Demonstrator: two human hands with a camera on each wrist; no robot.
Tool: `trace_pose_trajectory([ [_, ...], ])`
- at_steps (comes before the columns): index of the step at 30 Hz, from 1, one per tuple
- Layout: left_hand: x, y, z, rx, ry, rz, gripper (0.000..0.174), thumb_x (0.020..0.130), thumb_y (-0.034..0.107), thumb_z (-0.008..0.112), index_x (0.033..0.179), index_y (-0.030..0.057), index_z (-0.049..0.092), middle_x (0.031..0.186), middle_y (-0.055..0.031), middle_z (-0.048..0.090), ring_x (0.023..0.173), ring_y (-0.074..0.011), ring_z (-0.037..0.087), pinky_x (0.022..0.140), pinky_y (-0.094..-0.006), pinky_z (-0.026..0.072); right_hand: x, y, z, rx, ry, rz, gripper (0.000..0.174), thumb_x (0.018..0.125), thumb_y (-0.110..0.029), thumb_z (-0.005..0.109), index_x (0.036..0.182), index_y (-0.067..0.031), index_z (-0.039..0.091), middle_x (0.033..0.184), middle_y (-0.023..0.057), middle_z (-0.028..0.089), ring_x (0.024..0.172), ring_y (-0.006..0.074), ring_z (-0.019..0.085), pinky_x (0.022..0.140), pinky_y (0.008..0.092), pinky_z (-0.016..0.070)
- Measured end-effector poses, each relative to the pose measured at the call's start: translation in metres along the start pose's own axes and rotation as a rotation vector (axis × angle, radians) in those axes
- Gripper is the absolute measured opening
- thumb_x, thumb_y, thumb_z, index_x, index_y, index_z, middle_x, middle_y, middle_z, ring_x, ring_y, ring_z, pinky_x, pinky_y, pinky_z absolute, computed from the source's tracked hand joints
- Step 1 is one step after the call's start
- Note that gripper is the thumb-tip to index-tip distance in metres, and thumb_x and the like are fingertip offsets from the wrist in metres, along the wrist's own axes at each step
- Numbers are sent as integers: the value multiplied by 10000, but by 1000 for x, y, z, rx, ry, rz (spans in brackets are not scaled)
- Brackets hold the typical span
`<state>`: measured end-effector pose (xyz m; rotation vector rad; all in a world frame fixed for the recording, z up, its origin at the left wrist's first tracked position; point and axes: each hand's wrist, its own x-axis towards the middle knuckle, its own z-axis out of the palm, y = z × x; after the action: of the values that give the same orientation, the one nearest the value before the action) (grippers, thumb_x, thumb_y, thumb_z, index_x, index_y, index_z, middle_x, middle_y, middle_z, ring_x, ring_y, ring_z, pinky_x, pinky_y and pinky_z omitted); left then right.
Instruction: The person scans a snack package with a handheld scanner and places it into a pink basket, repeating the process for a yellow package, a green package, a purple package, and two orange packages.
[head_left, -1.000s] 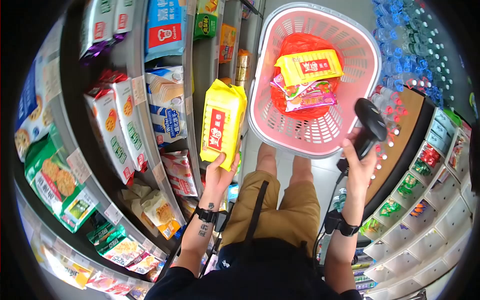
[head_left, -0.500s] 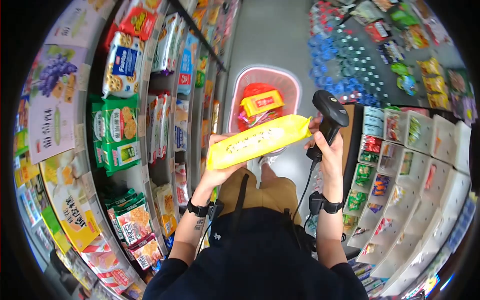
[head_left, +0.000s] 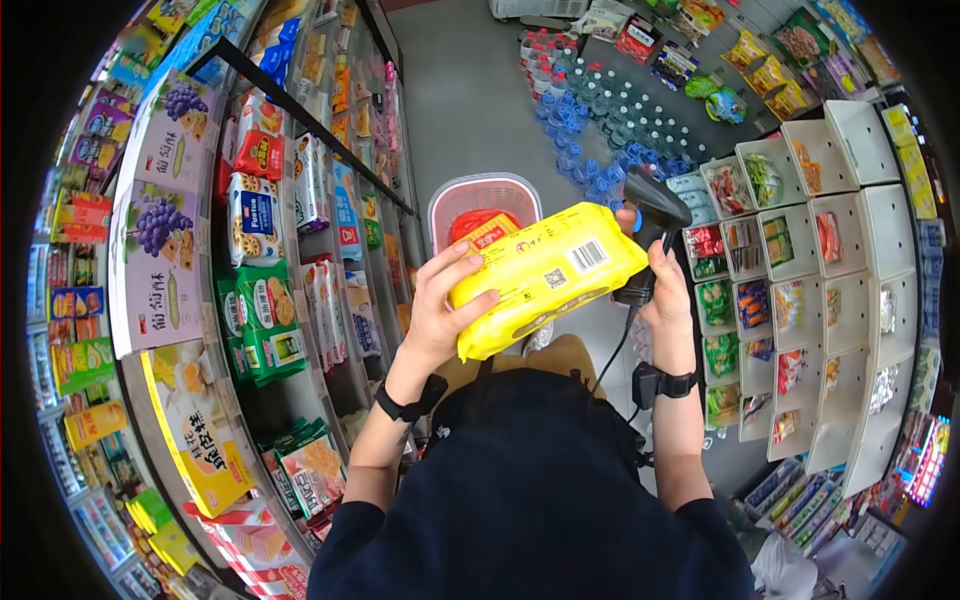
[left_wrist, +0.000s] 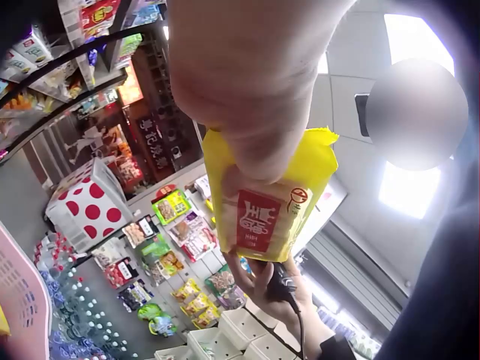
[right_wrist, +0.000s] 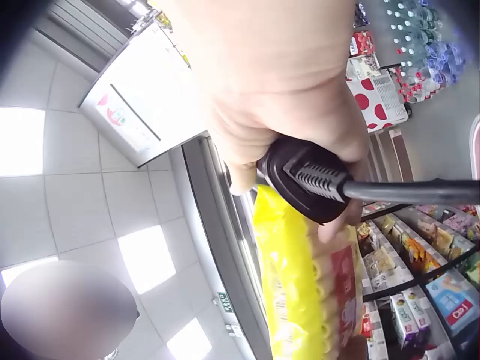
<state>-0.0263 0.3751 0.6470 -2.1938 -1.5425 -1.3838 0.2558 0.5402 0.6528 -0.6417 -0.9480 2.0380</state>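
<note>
I'm gripping the near end of the yellow packet (head_left: 545, 290) with the fingers of my left hand (head_left: 437, 305), which are curling over its edges. The packet is hanging tilted in front of my chest, well above the floor (head_left: 445, 100), and its barcode (head_left: 586, 256) is facing up toward me. The fingers of my right hand (head_left: 668, 288) are wrapping round the handle of the black scanner (head_left: 662, 202), just beside the packet's far end. Whether one of those fingertips is also pressing on the wrapper I can't say for sure, since the scanner and the packet are hiding the contact.

For a clean read, I should be holding that printed face flat and taut, because a soft wrapper like this is likely to be creasing or glaring under the ceiling lights. My left fingers are lying clear of the bars, which is where they should be staying. I should be squaring the scanner's window to the code, leaving a little air between, and steadying both wrists before squeezing the trigger. The cable (right_wrist: 405, 190) is trailing from the handle, so I should be giving it slack. Beyond the packet, the pink basket (head_left: 484, 183) is standing with red plastic (head_left: 461, 227) inside.
</note>
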Motion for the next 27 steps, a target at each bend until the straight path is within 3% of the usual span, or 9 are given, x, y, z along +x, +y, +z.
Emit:
trace_pose_trajectory([
  [3, -2, 2, 11, 67, 91, -23, 815, 673, 47, 914, 1341, 277, 505, 1375, -117, 506, 1306, -387, 520, 1059, -454, 484, -13, -6, 3, 19, 12, -41, 636, 940, -276, 759, 1460, -25, 493, 1409, 112, 590, 1268, 236, 604, 1071, 389, 496],
  [5, 0, -1, 25, 52, 157, 11, 792, 690, 58, 930, 1329, 181, 478, 1393, -166, 496, 1322, -379, 523, 1039, -437, 496, -22, -13, 8, -179, 39, -64, 625, 891, -149, 781, 1441, -26, 510, 1367, 119, 607, 1260, 235, 602, 1070, 388, 493],
  [7, 3, 15, 43, -372, 463, -486, 840, 711, 42, 922, 1392, 131, 439, 1429, -160, 477, 1335, -351, 519, 1025, -416, 515, -32, -16, 17, -166, 111, -68, 628, 842, -37, 764, 1422, -27, 523, 1321, 123, 626, 1226, 231, 617, 1063, 384, 494],
  [9, 2, 22, 33, -571, 345, -537, 757, 847, 120, 843, 1460, 52, 403, 1479, -178, 477, 1375, -314, 503, 1026, -409, 528, -41, -17, 22, -169, 111, -130, 622, 829, -9, 772, 1403, -26, 533, 1319, 114, 629, 1204, 222, 626, 1055, 377, 497],
  [11, -12, 13, 28, -1409, 226, -1278, 772, 949, 389, 738, 1514, 13, 371, 1530, -194, 470, 1410, -301, 484, 1081, -443, 495, -48, -15, 22, -179, 138, -164, 624, 820, 7, 775, 1396, -26, 536, 1324, 109, 626, 1217, 219, 619, 1053, 376, 496],
  [12, -13, 11, 25, -1504, 132, -1265, 863, 979, 617, 580, 1527, -15, 367, 1537, -183, 489, 1414, -286, 492, 1126, -452, 455, -51, -15, 22, -192, 155, -199, 627, 811, 23, 778, 1388, -26, 540, 1330, 104, 623, 1230, 217, 612, 1051, 374, 494],
  [15, -9, 18, 20, -2038, 226, -1228, 845, 1012, 626, 498, 1543, -12, 343, 1549, -171, 481, 1382, -289, 527, 1155, -455, 422, -63, -21, 25, -313, 149, -181, 627, 810, 13, 792, 1385, -21, 545, 1345, 100, 616, 1255, 204, 592, 1051, 372, 486],
  [20, -24, 16, 34, -1568, 81, -1330, 811, 881, 58, 795, 1532, 39, 312, 1425, -159, 558, 1315, -256, 575, 1091, -392, 497, -70, -6, 17, -459, 150, -247, 593, 840, -40, 805, 1374, 1, 552, 1286, 97, 657, 1179, 188, 627, 1024, 356, 494],
  [27, -41, 9, 41, -1109, 224, -1144, 594, 934, 103, 750, 1398, 48, 383, 1363, -162, 586, 1254, -253, 621, 1040, -391, 539, -106, -36, 25, -841, 179, 15, 405, 969, -234, 730, 1231, 36, 582, 847, 19, 629, 655, 75, 588, 585, 242, 480],
])
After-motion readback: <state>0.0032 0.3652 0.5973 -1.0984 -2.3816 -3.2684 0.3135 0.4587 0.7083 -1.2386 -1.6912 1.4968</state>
